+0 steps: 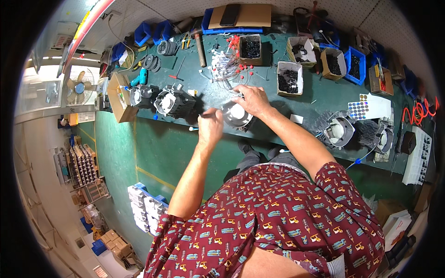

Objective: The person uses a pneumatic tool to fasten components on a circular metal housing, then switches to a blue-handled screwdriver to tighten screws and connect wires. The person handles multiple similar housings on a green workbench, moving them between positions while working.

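Note:
A round silver metal motor housing [232, 121] with a white part inside stands at the bench's near edge, in front of me. My right hand [254, 101] is at its far right rim, fingers bent over it, with thin wires close to the fingertips. My left hand [211, 126] is closed in a fist just left of the housing. A small dark tip shows at its upper side, but what it grips is hidden. Beyond the hands lies a bundle of thin white wires [223, 68] with red connectors.
Finned motor housings stand left [175, 103] and right [337, 129] along the near edge. Boxes of small black parts [290, 82] and blue bins [355, 66] line the back. A hammer [200, 50], a red-handled screwdriver [176, 76] and a teal power tool [139, 78] lie at the left.

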The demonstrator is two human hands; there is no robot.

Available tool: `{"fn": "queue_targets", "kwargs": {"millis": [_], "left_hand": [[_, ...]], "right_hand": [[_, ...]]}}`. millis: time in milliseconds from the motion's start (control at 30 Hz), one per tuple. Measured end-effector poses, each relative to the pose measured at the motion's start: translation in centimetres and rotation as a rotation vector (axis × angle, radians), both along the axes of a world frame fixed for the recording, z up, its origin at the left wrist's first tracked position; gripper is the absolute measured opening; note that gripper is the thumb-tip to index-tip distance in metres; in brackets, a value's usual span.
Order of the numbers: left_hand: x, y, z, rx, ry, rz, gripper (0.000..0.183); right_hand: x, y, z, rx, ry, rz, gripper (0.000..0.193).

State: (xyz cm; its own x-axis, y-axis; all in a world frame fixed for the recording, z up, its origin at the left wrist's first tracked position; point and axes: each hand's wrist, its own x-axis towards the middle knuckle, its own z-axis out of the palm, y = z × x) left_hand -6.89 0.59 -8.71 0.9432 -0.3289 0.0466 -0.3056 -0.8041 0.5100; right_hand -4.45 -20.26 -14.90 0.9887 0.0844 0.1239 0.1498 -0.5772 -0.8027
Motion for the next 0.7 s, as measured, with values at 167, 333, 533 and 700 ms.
{"fn": "queue_targets", "kwargs": {"millis": [167,333,533,700], "left_hand": [[-3.9,-1.6,-0.5,-0.162,-0.073,0.194,0.015],[-2.3,0.2,-0.5,-0.212,0.107,0.346,0.021],[-2.2,1.0,-0.4,-0.621,0.255,0.272,0.026],[-3.3,-0.8,0.4,-0.659,0.178,0.235,0.027]], "right_hand": [[-0.3,0.4,0.0,-0.033,-0.023,-0.019,0.036],[1.4,0.9,-1.9,-0.039,0.044,0.045,0.044],[-0.9,-0.1,2.3,-0.043,0.134,0.015,0.074],[-6.9,-7.5,4.3,-0.053,-0.167,-0.262,0.059]]}}
